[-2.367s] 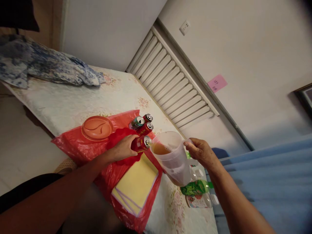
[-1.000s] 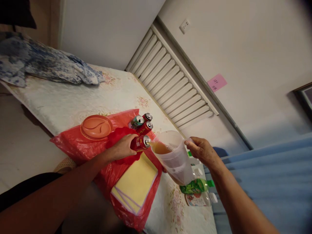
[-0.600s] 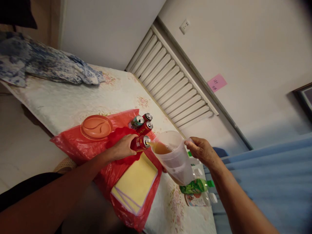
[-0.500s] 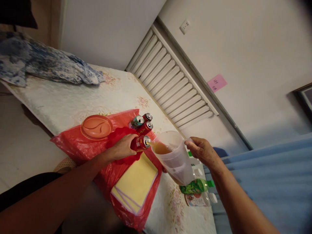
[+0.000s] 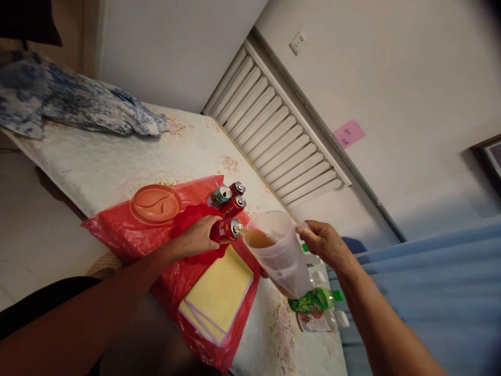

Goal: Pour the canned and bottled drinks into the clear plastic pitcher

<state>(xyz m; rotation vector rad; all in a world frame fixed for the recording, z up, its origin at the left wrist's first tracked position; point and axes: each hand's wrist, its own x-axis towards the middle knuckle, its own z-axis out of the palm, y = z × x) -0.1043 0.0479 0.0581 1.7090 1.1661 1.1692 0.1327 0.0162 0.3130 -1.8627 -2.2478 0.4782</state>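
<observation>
My left hand [image 5: 199,235] is wrapped around a red drink can [image 5: 226,231] whose opened top faces the jug. By its handle, my right hand [image 5: 323,241] holds a translucent plastic jug [image 5: 287,266], tilted with its lip close to the can. Amber-brown liquid [image 5: 258,238] lies inside the jug near the lip, and a thin stream of it bridges lip and can opening. Just beyond the held can stand two more red cans [image 5: 234,206] and a green one [image 5: 219,196]. Beneath my left hand is a bright red scalloped-edged piece [image 5: 193,213], partly hidden.
A red plastic bag [image 5: 129,230] lies spread on the flowered tablecloth [image 5: 195,151], bearing an orange round lid or dish [image 5: 155,203] and folded yellow cloths [image 5: 219,292]. Several bottles, one a green bottle [image 5: 311,301], lie behind the jug. Patterned fabric [image 5: 90,107] and a radiator [image 5: 274,125] are farther off.
Both hands, the can and the tilted jug hold nearly the same positions. The stream between lip and can is still there.
</observation>
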